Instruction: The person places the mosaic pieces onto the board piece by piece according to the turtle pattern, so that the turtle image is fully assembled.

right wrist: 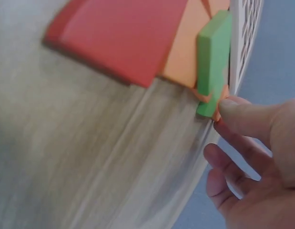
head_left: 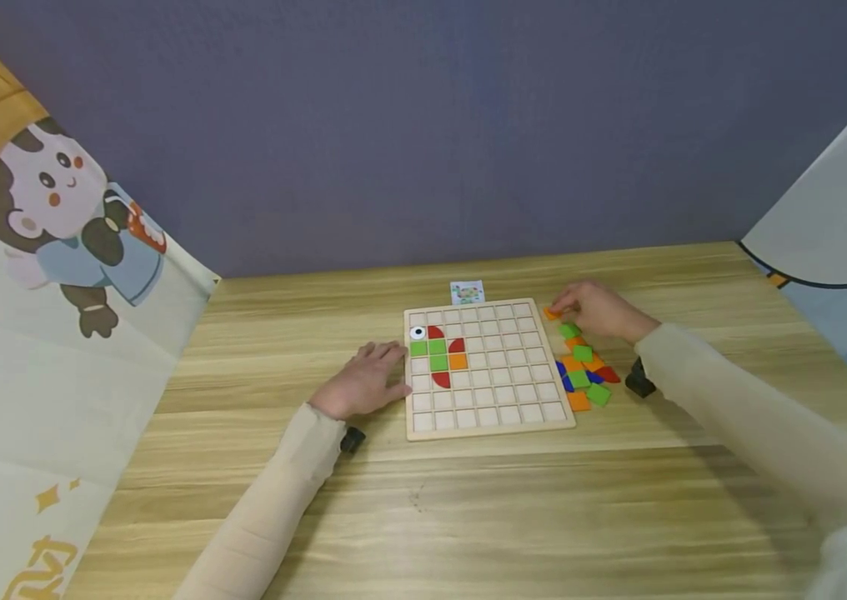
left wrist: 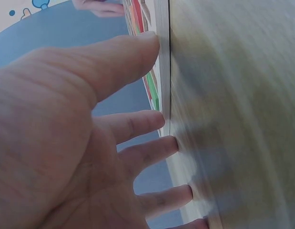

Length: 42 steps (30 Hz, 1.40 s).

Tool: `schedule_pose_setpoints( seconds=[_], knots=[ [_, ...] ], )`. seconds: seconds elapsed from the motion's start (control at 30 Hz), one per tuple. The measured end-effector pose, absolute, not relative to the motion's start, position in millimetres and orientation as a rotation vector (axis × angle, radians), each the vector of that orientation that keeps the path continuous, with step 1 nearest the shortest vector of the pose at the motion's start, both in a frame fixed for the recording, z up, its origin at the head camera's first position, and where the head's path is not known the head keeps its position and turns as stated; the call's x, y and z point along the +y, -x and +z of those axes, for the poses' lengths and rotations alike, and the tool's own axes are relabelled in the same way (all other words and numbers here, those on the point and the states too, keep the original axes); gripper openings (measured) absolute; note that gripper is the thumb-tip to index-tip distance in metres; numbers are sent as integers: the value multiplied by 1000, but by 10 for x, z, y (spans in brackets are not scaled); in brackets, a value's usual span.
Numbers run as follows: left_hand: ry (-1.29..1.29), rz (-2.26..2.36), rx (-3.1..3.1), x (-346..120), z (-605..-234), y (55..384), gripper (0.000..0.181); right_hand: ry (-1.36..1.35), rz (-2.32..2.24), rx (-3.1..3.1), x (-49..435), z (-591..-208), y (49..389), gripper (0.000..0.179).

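A wooden grid board [head_left: 500, 375] lies on the table, its left columns holding a white eye tile [head_left: 418, 332], green squares [head_left: 438, 362], red quarter-round tiles [head_left: 442, 380] and an orange square [head_left: 458, 361]. My left hand [head_left: 363, 382] rests at the board's left edge with fingers spread; in the left wrist view, the thumb [left wrist: 133, 55] lies against its side. Beyond the board's upper right edge, my right hand [head_left: 602, 312] pinches an orange tile [head_left: 550, 314] between thumb and forefinger. The right wrist view shows that tile mostly covered by the thumb, beside a green tile [right wrist: 214, 57].
Right of the board lies a loose pile of green [head_left: 598, 394], orange [head_left: 578, 402], blue and red tiles [head_left: 608, 375], some overlapping. A small picture card [head_left: 467, 292] sits at the board's top edge. A dark panel [head_left: 468, 133] rises behind the table.
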<state>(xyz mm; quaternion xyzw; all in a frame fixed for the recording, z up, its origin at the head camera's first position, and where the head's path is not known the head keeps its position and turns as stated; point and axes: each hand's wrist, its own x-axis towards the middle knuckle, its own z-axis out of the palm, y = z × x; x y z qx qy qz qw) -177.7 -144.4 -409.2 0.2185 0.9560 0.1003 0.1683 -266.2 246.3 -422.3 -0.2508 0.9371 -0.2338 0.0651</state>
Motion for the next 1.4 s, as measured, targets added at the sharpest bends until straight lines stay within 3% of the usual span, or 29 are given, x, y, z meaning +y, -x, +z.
schedule_pose_setpoints(
  seconds=[0.23, 0.6, 1.4],
  knots=[
    [-634, 282, 2718, -1434, -4087, 1784, 68, 614, -800, 2829, 2509, -4279, 2738, 21],
    [-641, 270, 2718, -1429, -4093, 1790, 69, 601, -880, 2825, 2541, -4289, 2696, 23],
    [-629, 276, 2728, -1442, -4096, 1775, 69, 1198, -908, 2679, 1694, -4159, 2166, 17]
  ],
)
